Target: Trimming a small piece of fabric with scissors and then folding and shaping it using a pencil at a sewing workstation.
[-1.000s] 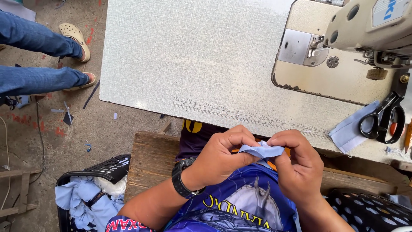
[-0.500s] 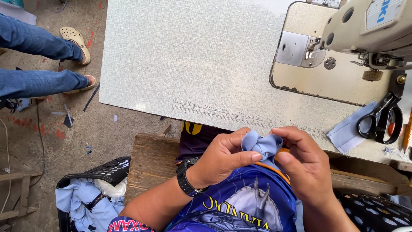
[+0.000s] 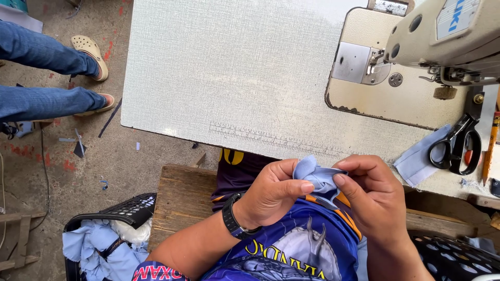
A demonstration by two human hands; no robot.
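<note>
Ahead of both hands spreads the pale bench (image 3: 219, 78), an industrial sewing machine (image 3: 442, 36) at its far right and black scissors (image 3: 455, 145) on a blue scrap nearer. Left hand (image 3: 271, 192) and right hand (image 3: 375, 200) are both closed in pinches on a small light-blue fabric piece (image 3: 317, 177), bunched between them above the lap; working it neatly probably calls for fingertip grips close together and edges kept aligned.

I see one label only: a pale rectangular maker's plate with blue lettering (image 3: 454, 18) on the cream sewing machine head (image 3: 442, 44), top right above the tabletop (image 3: 224, 73).
</note>
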